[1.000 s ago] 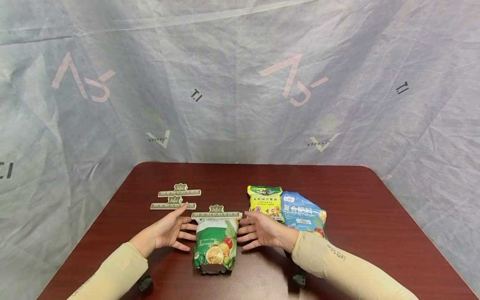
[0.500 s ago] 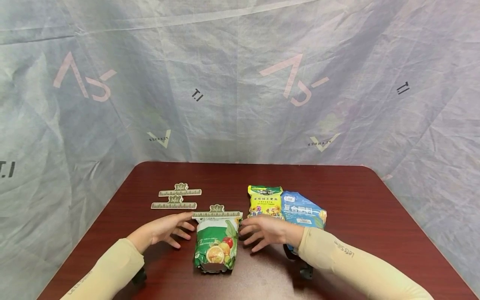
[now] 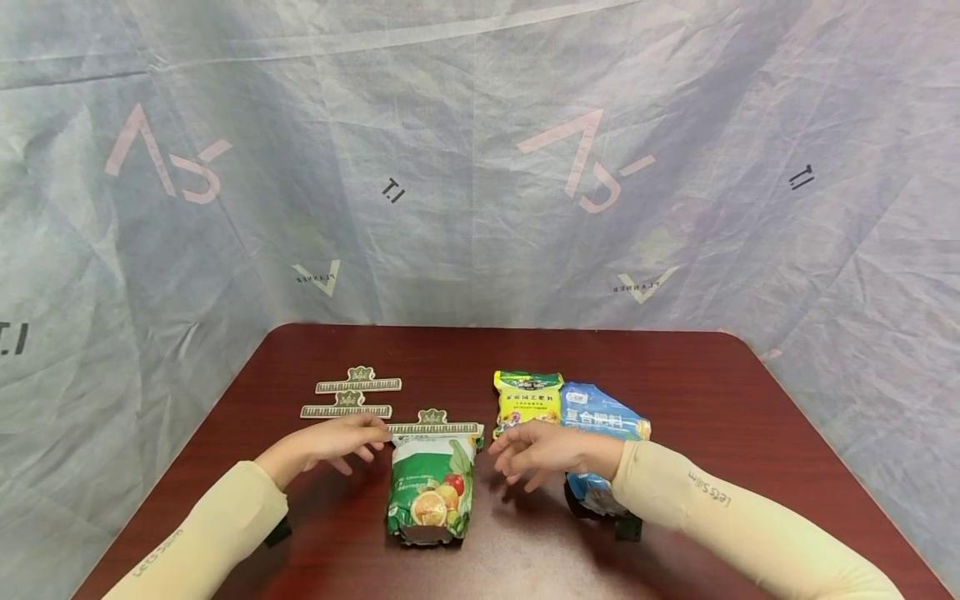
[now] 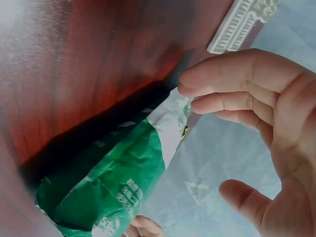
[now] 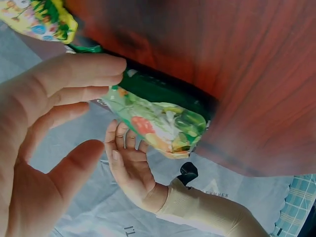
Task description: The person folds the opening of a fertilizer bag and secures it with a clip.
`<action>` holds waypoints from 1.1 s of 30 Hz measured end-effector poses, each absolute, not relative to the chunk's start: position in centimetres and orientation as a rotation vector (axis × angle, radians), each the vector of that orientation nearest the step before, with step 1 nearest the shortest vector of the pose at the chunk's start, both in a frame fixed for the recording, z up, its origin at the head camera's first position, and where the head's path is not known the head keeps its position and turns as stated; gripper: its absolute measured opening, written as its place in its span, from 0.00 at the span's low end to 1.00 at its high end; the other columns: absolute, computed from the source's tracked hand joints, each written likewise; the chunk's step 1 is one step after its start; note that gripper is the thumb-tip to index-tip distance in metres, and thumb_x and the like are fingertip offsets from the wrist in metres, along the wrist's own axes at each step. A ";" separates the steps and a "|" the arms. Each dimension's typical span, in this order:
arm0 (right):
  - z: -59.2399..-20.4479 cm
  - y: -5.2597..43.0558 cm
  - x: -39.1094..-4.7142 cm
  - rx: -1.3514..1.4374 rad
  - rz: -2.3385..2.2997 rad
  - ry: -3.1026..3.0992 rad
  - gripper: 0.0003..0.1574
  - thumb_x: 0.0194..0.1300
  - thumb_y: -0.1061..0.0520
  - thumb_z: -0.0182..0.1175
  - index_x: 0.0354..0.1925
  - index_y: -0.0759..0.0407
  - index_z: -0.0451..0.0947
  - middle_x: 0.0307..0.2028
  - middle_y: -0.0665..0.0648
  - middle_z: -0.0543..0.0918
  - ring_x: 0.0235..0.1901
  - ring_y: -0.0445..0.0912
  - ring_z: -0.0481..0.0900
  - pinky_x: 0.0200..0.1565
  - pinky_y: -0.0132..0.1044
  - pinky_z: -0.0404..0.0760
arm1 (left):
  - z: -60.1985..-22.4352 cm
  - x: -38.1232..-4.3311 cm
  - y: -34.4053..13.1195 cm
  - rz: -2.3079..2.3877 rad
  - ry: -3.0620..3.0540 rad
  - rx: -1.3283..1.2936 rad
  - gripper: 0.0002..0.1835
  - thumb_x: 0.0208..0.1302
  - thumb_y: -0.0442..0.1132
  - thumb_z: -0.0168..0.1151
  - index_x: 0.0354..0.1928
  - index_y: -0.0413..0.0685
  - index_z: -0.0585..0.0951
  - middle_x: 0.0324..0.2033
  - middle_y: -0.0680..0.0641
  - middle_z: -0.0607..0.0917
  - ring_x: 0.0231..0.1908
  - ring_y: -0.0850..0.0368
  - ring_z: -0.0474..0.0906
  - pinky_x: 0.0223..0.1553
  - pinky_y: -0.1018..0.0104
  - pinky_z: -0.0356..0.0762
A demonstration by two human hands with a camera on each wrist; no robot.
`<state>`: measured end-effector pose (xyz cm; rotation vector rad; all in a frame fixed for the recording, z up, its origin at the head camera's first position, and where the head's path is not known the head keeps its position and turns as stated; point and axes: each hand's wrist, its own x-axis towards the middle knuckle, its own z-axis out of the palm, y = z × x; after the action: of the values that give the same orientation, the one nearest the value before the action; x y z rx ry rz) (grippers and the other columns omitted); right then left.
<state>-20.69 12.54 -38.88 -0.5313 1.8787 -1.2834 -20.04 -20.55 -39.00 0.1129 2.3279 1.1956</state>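
A green and white bag [image 3: 431, 483] printed with fruit lies at the middle of the table. Across its top edge sits a clip [image 3: 433, 421] with a piano-key pattern. My left hand [image 3: 326, 446] hovers by the bag's upper left corner, fingers loosely bent and holding nothing; in the left wrist view its fingertips overlap the white top of the bag [image 4: 133, 173]. To the right of the bag, my right hand [image 3: 555, 452] is relaxed, thumb apart from the fingers, with nothing in it. The right wrist view shows the fruit-printed side of the bag [image 5: 168, 121].
Two more piano-key clips, one farther back [image 3: 358, 383] and one nearer [image 3: 347, 408], lie at the left. Behind my right hand are a yellow bag [image 3: 528, 398] and a blue bag [image 3: 596, 412], partly covered by the arm. A grey cloth [image 3: 472, 208] hangs around the table.
Both hands have drawn away from the green bag's sides, their fingers going from spread to loosely bent. The right hand has shifted right, the left slightly up. The bag and clips stay put.
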 end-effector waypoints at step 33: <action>-35.5 16.3 -24.4 -0.567 -0.985 2.164 0.16 0.61 0.64 0.55 0.48 0.67 0.73 0.43 0.63 0.79 0.41 0.58 0.77 0.39 0.52 0.76 | -36.0 -23.8 -14.1 0.903 2.553 0.528 0.14 0.59 0.38 0.60 0.45 0.40 0.74 0.34 0.49 0.80 0.35 0.55 0.77 0.34 0.63 0.74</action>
<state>-24.42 16.27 -35.48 -0.5674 2.1644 -0.9853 -23.82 -14.13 -36.04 0.5282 2.5531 0.9029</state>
